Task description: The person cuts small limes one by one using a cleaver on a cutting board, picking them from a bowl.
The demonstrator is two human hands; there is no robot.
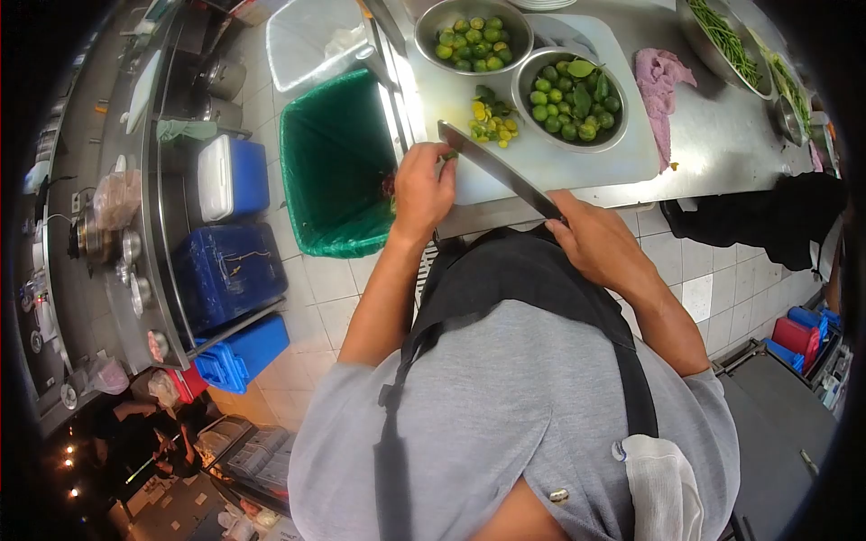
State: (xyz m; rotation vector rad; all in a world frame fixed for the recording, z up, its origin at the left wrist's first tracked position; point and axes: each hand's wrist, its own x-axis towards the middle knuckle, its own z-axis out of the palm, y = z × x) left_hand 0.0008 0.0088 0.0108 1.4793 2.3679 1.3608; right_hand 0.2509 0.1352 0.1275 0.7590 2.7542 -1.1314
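My right hand (600, 239) is closed around the handle of a kitchen knife (496, 169), its long blade slanting up and left over the edge of the white cutting board (622, 167). Beside the blade tip, my left hand (424, 189) pinches a small lime (448, 156), mostly hidden by the fingers. A pile of yellow and green cut bits (493, 126) lies on the board beyond the knife. Two metal bowls hold whole green limes: one bowl (419, 47) at the back left, the other (577, 146) nearer, with leaves among its limes (561, 104).
A bin with a green liner (334, 162) stands left of the counter, just beside my left hand. On the steel counter (722, 149) lie a pink cloth (661, 81) and a bowl of green beans (726, 41). Blue-sided coolers (230, 270) sit under the left shelving.
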